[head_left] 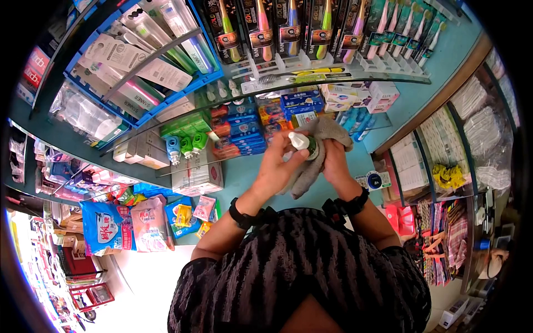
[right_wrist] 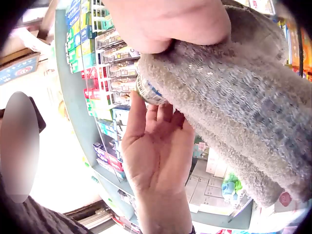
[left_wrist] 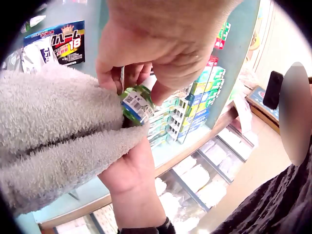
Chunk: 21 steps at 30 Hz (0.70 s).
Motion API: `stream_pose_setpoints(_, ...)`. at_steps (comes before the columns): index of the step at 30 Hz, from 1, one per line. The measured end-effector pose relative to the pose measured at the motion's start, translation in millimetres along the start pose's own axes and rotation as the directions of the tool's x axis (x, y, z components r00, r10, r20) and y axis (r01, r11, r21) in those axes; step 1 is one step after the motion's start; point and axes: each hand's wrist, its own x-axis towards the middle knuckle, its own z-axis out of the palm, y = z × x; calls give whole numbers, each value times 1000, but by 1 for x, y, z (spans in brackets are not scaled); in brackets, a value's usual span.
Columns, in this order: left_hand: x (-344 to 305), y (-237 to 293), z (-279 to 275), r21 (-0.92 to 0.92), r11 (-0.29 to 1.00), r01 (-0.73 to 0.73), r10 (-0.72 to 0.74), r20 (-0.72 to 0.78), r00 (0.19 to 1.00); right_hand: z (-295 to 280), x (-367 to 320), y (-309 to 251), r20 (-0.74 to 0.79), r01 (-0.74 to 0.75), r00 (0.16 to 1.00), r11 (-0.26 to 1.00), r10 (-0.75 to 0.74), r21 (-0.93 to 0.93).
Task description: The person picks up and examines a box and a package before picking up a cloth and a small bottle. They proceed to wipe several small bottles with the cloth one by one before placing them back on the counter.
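1. The left grip (head_left: 275, 166) is closed on a small green bottle (head_left: 302, 143) with a white cap, pinching it between fingertips and thumb.
2. The right grip (head_left: 335, 161), just right of the bottle, is clenched on a grey cloth (head_left: 308, 173). The cloth presses against the bottle's side and hangs below it.
3. The bottle is held in the air between both hands, in front of a teal shelf (head_left: 244, 177).
4. Toothpaste boxes (head_left: 244, 130) are stacked behind and left of the bottle.
5. Toothbrush packs (head_left: 288, 28) hang well above the bottle.
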Motion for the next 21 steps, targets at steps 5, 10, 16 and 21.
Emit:
stream_pose_setpoints(5, 5, -15, -14, 44, 997, 69, -62, -137, 989, -13, -10, 4, 212, -11, 976, 989, 43, -149)
stream_pose_setpoints(10, 8, -9, 5, -99, 994, 50, -68, -191, 979, -16, -12, 14, 608, 714, 684, 200, -403, -671)
stream_pose_setpoints(16, 0, -4, -1, -186, 966, 178, -197, -90, 976, -36, -1, 17, 242, 244, 964, 713, -107, -657)
stream_pose_setpoints(21, -4, 3, -9, -83, 969, 231, -226, 67, 972, -30, -3, -13, 368, 403, 904, 728, -219, -554)
